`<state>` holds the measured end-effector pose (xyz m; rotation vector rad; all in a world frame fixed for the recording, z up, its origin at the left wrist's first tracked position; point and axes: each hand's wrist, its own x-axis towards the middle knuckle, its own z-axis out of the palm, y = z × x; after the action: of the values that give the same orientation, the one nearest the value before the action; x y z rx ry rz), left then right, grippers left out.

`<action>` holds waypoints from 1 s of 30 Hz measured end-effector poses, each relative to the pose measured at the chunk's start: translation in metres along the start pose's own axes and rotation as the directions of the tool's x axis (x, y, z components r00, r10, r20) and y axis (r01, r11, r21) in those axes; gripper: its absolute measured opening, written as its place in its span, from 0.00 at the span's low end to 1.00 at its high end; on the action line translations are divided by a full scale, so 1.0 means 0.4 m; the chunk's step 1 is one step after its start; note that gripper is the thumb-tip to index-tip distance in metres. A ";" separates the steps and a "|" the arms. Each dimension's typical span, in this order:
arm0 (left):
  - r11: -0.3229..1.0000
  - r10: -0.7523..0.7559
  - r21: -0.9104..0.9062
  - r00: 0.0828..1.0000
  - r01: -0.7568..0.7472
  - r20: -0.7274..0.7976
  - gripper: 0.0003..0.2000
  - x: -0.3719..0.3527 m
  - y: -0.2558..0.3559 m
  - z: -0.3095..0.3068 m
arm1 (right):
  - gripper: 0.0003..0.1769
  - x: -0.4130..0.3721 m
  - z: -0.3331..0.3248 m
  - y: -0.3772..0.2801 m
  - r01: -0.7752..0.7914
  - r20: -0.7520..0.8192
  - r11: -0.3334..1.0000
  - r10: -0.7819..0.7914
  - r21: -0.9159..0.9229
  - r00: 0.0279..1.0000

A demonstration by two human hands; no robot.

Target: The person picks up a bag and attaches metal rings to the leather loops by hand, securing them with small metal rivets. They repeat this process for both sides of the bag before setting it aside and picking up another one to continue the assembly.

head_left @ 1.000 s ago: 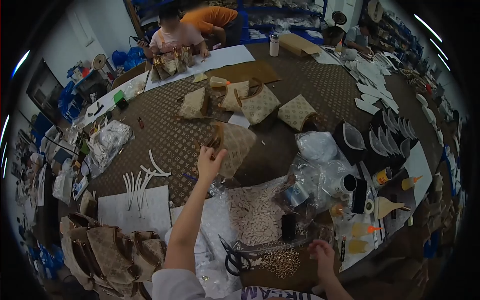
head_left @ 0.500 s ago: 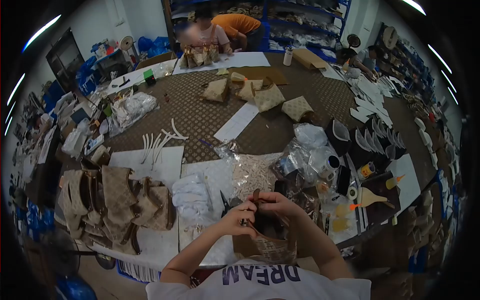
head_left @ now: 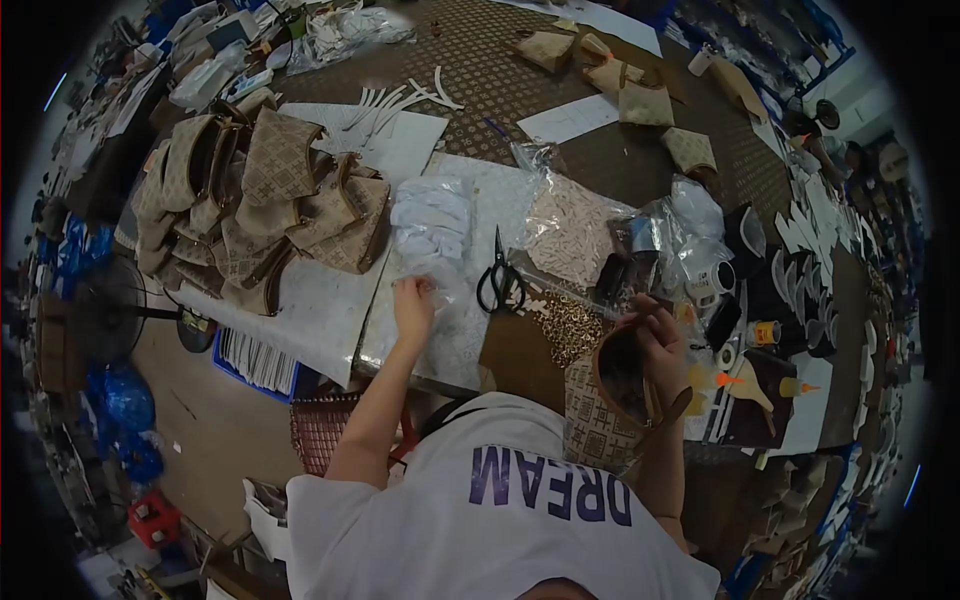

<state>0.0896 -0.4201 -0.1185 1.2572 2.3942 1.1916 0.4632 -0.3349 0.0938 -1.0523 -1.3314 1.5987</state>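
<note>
My right hand [head_left: 660, 345] grips a patterned beige-and-brown handbag [head_left: 600, 415] by its brown upper edge. The bag hangs tilted with its dark opening showing, and a brown strap [head_left: 668, 412] lies against my wrist. My left hand [head_left: 414, 308] is at the near end of a clear plastic bag [head_left: 445, 290], just below a bundle of white wrapped pieces [head_left: 432, 215]. Its fingers are curled together; what they pinch is too small to make out. Black-handled scissors [head_left: 499, 285] lie to the right of that hand. Between the hands is a heap of small gold-coloured metal parts [head_left: 568, 328].
Several patterned handbags [head_left: 275, 160] are piled at the left. A clear bag of small pale pieces [head_left: 568, 225] lies beyond the scissors. Glue bottles [head_left: 750, 388], a tape roll [head_left: 726, 355] and dark curved pieces [head_left: 790, 285] crowd the right. White strips [head_left: 375, 108] lie farther back.
My left hand has let go of the handbag and moved left to the clear plastic. My right hand has carried the handbag rightward. The view has tilted down and turned left.
</note>
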 end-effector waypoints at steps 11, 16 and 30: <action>0.976 -0.077 0.215 0.980 0.036 0.183 0.11 0.046 -0.038 0.006 | 0.20 -0.053 0.076 -0.029 0.084 -0.193 0.996 -0.079 0.019 0.978; 0.762 0.018 -0.607 0.929 0.226 0.368 0.12 0.071 0.311 -0.107 | 0.14 -0.031 0.160 -0.021 0.146 -0.256 0.950 -0.219 -0.277 0.942; 0.790 0.550 -0.599 0.581 -0.129 0.600 0.09 0.060 0.795 -0.209 | 0.10 -0.007 0.187 -0.045 0.361 -0.093 0.713 -0.511 -0.602 0.855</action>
<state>0.2272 -0.3479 0.1723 1.6468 1.1465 0.9735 0.3953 -0.3599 0.1197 -1.1147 -1.7650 0.6815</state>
